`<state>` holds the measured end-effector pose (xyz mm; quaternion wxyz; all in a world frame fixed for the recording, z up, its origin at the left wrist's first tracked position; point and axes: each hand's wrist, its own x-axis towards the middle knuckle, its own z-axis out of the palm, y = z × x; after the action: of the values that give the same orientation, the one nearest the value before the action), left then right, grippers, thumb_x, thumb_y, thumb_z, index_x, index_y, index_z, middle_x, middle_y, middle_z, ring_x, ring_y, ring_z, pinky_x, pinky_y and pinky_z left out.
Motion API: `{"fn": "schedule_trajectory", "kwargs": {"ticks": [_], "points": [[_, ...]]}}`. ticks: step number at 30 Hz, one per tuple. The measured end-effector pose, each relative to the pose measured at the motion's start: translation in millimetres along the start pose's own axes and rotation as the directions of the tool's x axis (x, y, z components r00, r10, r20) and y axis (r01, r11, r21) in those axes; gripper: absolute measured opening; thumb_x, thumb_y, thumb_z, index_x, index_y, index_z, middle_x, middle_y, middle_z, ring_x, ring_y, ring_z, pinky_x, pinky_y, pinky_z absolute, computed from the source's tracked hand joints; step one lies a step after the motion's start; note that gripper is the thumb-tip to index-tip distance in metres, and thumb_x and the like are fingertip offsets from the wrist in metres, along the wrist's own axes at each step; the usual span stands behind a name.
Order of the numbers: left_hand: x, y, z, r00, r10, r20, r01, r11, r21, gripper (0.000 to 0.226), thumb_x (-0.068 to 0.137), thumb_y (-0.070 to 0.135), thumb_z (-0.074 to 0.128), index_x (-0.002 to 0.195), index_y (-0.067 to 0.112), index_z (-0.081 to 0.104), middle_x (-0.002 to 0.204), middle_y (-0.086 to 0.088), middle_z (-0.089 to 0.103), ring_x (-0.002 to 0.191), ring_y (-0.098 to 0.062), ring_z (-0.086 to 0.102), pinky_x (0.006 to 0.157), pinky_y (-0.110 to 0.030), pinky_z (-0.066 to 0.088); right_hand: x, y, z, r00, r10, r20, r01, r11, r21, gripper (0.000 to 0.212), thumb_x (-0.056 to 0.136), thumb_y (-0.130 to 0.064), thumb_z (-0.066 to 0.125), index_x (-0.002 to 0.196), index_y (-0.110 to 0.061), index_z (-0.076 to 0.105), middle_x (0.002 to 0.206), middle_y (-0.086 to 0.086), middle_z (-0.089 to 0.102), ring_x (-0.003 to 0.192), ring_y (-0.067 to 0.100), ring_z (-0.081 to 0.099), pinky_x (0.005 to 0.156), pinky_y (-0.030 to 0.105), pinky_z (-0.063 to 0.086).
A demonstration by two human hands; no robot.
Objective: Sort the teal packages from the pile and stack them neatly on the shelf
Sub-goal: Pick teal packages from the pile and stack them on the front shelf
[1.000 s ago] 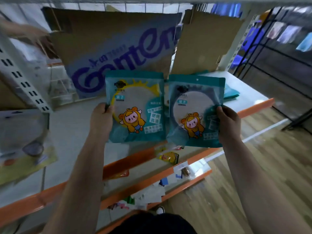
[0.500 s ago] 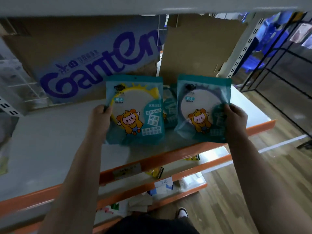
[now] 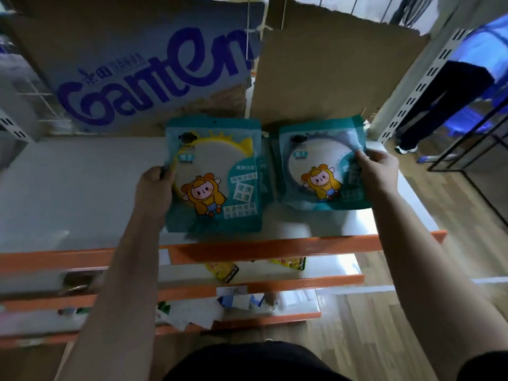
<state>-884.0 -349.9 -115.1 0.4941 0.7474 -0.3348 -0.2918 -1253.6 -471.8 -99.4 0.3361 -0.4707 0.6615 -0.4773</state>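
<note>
White shelf (image 3: 68,193) carries both items over its right half. Yellow-ring teal package (image 3: 214,177): left hand (image 3: 154,188) pinches its left edge. Grey-ring teal package (image 3: 321,166): right hand (image 3: 379,171) pinches its right edge. Advice: lower flat, edges squared.

The yellow-ringed teal package (image 3: 214,177) and the dark-ringed teal package (image 3: 321,166) were held side by side, faces up, over the white shelf (image 3: 68,193).

The left package (image 3: 214,174), held at its left edge by the left hand (image 3: 154,188), is just beside the right package (image 3: 321,166), held at its right edge by the right hand (image 3: 379,171). Both are over the shelf (image 3: 68,193). Far behind them stand the printed cardboard (image 3: 137,64) on the left and the plain cardboard (image 3: 324,72) on the right.
</note>
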Motion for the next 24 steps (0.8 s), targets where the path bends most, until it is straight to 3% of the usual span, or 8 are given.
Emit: {"fn": "schedule_trajectory", "kwargs": {"ticks": [4, 7, 10, 12, 17, 21, 24], "points": [[-10.1, -1.3, 3.3, 0.999, -0.009, -0.041, 0.008, 0.999, -0.036, 0.019, 0.1, 0.018, 0.047, 0.096, 0.004, 0.059, 0.077, -0.006, 0.056, 0.079, -0.022, 0.052, 0.071, -0.035, 0.041, 9.2, -0.6, 6.7, 0.994, 0.006, 0.106, 0.003, 0.997, -0.081, 0.031, 0.092, -0.026, 0.063, 0.116, -0.006, 0.066, 0.107, 0.012, 0.071, 0.091, 0.024, 0.069, 0.086, 0.04, 0.056], [-14.7, -1.8, 2.9, 0.999, -0.001, -0.05, 0.001, 1.0, -0.014, 0.023, 0.101, 0.02, 0.046, 0.095, 0.003, 0.059, 0.08, -0.009, 0.057, 0.078, -0.024, 0.053, 0.068, -0.036, 0.042, 13.7, 0.7, 8.6, 0.975, 0.103, 0.195, -0.088, 0.992, -0.088, 0.043, 0.081, -0.016, 0.074, 0.121, -0.007, 0.06, 0.106, 0.012, 0.067, 0.095, 0.03, 0.067, 0.087, 0.047, 0.056], [-17.5, -1.5, 3.2, 0.998, -0.012, -0.06, 0.01, 0.999, -0.041, 0.021, 0.1, 0.019, 0.046, 0.095, 0.003, 0.059, 0.081, -0.008, 0.058, 0.079, -0.025, 0.055, 0.071, -0.037, 0.044, 18.9, 4.5, 8.8, 0.978, 0.124, 0.166, -0.094, 0.979, -0.178, 0.066, 0.073, -0.013, 0.08, 0.133, -0.009, 0.051, 0.12, 0.012, 0.064, 0.104, 0.029, 0.064, 0.094, 0.045, 0.053], [-19.2, -1.2, 4.7, 0.998, -0.019, -0.066, 0.015, 0.999, -0.051, 0.02, 0.1, 0.019, 0.047, 0.095, 0.004, 0.059, 0.08, -0.007, 0.059, 0.079, -0.025, 0.056, 0.072, -0.038, 0.046, 22.3, 7.0, 10.1, 0.988, 0.088, 0.125, -0.06, 0.976, -0.209, 0.07, 0.074, -0.013, 0.079, 0.136, -0.01, 0.049, 0.126, 0.014, 0.062, 0.109, 0.026, 0.062, 0.098, 0.042, 0.05], [-21.9, -2.7, 7.1, 0.998, -0.029, -0.062, 0.024, 0.997, -0.079, 0.019, 0.1, 0.017, 0.046, 0.095, 0.003, 0.058, 0.076, -0.005, 0.056, 0.075, -0.023, 0.052, 0.07, -0.037, 0.043, 27.5, 7.7, 16.2, 0.999, 0.012, 0.049, 0.001, 0.966, -0.257, 0.067, 0.077, -0.014, 0.077, 0.138, -0.009, 0.047, 0.124, 0.011, 0.062, 0.102, 0.016, 0.055, 0.082, 0.022, 0.039], [-23.2, -3.7, 8.1, 0.996, -0.022, -0.086, 0.016, 0.998, -0.062, 0.018, 0.1, 0.017, 0.047, 0.093, 0.005, 0.058, 0.072, -0.003, 0.054, 0.066, -0.018, 0.049, 0.059, -0.029, 0.039, 32.2, 9.2, 16.6, 1.0, 0.023, 0.015, -0.016, 0.939, -0.343, 0.066, 0.078, -0.018, 0.075, 0.136, -0.006, 0.047, 0.126, 0.015, 0.059, 0.117, 0.027, 0.054, 0.086, 0.026, 0.039], [-22.0, -3.3, 7.0, 0.996, -0.032, -0.089, 0.026, 0.997, -0.071, 0.017, 0.099, 0.017, 0.047, 0.095, 0.005, 0.059, 0.079, -0.007, 0.058, 0.074, -0.023, 0.054, 0.067, -0.034, 0.046, 33.3, 11.7, 13.5, 0.999, 0.017, 0.037, 0.003, 0.878, -0.478, 0.039, 0.08, -0.029, 0.071, 0.111, -0.005, 0.066, 0.112, 0.016, 0.067, 0.098, 0.031, 0.061, 0.077, 0.033, 0.047]]}}
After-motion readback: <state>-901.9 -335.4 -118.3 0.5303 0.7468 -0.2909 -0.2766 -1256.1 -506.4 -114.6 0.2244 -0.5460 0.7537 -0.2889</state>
